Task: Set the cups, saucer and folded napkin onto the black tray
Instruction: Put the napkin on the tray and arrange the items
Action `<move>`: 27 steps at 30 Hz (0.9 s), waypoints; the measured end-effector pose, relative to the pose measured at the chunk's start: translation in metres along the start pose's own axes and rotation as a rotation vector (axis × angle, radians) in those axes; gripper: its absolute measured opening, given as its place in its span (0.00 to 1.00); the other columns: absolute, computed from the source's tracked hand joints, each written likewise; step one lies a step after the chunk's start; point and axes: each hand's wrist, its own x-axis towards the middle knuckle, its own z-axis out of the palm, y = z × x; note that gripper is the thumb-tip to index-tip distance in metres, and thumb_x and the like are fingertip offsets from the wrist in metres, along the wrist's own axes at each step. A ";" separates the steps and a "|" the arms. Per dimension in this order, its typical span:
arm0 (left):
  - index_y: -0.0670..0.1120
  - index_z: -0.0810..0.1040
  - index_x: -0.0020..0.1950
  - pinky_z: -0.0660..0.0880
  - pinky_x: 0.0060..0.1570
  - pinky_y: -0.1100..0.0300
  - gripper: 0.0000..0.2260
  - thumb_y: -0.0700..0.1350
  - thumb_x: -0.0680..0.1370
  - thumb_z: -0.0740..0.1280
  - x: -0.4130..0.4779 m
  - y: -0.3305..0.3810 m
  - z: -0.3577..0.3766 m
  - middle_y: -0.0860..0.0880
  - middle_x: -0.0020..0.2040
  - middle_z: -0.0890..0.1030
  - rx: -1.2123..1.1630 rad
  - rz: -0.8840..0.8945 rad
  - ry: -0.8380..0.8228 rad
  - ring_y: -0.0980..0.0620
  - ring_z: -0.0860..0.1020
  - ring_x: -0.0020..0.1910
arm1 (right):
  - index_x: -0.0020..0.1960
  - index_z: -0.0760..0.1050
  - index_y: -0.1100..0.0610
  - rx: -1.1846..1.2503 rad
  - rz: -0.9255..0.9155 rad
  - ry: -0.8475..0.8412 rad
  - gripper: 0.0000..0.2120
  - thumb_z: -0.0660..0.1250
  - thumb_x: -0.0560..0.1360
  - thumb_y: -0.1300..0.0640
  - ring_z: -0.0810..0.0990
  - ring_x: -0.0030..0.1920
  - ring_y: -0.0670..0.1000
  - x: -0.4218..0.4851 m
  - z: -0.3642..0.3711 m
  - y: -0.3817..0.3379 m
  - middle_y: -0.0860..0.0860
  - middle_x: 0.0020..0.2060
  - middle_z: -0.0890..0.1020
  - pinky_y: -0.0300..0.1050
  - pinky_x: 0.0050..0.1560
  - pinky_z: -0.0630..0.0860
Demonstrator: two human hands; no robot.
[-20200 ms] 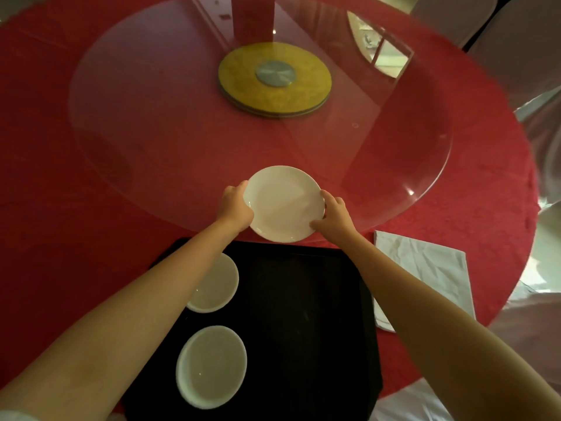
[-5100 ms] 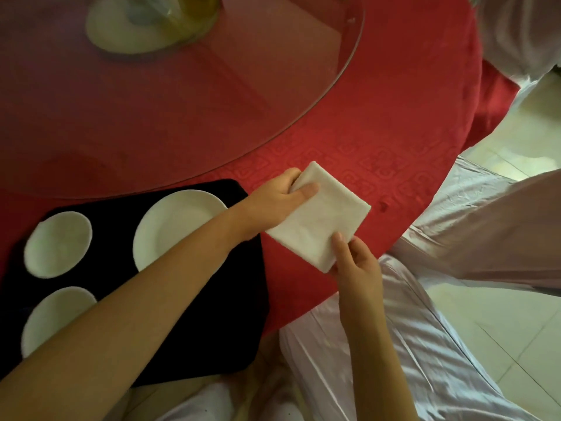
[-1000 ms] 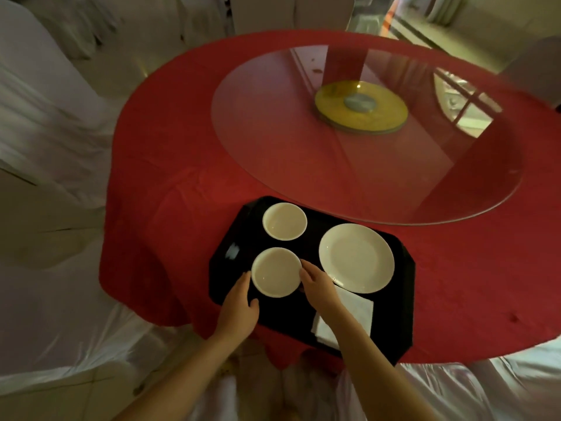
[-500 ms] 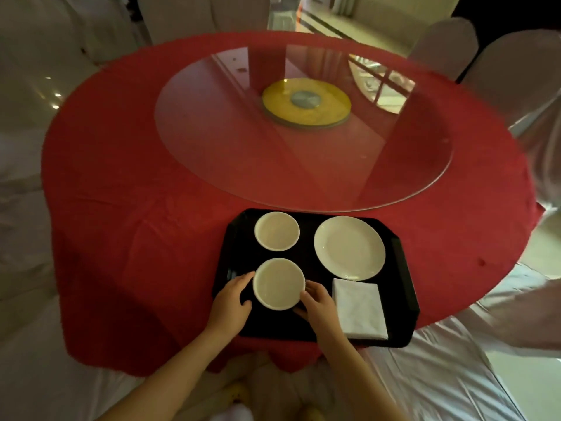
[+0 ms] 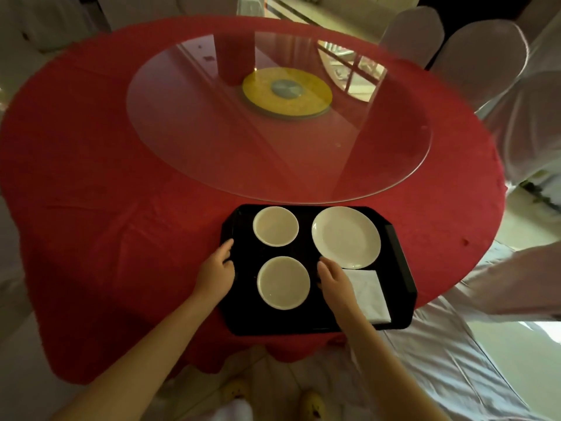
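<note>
The head camera looks steeply down (wide-angle) over the tray [image 5: 397, 247] at the table's near edge.

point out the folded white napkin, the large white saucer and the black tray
folded white napkin [image 5: 368, 294]: head view, middle of its top face
large white saucer [image 5: 346, 237]: head view, centre of its well
black tray [image 5: 397, 253]: head view, bare right rim

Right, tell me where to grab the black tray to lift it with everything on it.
Grip the black tray by its two short raised end rims, left hand on the left rim, right hand on the right, coming in from the sides. The near cup, far cup, saucer and napkin sit loose, so keep it level.
</note>
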 end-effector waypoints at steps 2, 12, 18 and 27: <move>0.48 0.62 0.72 0.65 0.63 0.58 0.23 0.35 0.77 0.55 0.025 0.010 -0.003 0.42 0.72 0.68 -0.059 -0.037 -0.004 0.47 0.68 0.70 | 0.65 0.71 0.56 -0.021 -0.035 -0.035 0.17 0.57 0.78 0.53 0.75 0.61 0.54 0.017 -0.002 -0.019 0.54 0.60 0.77 0.58 0.65 0.71; 0.48 0.54 0.75 0.64 0.66 0.53 0.33 0.42 0.74 0.67 0.038 0.025 0.036 0.43 0.74 0.64 0.038 -0.105 -0.171 0.46 0.64 0.72 | 0.64 0.71 0.55 -0.159 -0.066 -0.207 0.18 0.51 0.79 0.53 0.75 0.59 0.58 0.076 0.034 -0.061 0.58 0.59 0.77 0.58 0.61 0.71; 0.50 0.56 0.75 0.68 0.65 0.53 0.34 0.39 0.72 0.67 0.044 0.025 0.038 0.44 0.69 0.71 0.108 0.001 -0.101 0.45 0.69 0.68 | 0.63 0.73 0.56 -0.153 -0.024 -0.145 0.18 0.53 0.78 0.53 0.78 0.55 0.56 0.084 0.039 -0.057 0.56 0.55 0.79 0.60 0.59 0.75; 0.46 0.65 0.72 0.66 0.66 0.59 0.27 0.31 0.73 0.60 0.076 0.031 0.027 0.44 0.69 0.72 0.169 0.115 -0.130 0.48 0.69 0.69 | 0.67 0.68 0.51 -0.314 -0.174 -0.297 0.19 0.57 0.76 0.61 0.75 0.41 0.46 0.093 0.019 -0.053 0.50 0.49 0.78 0.40 0.42 0.72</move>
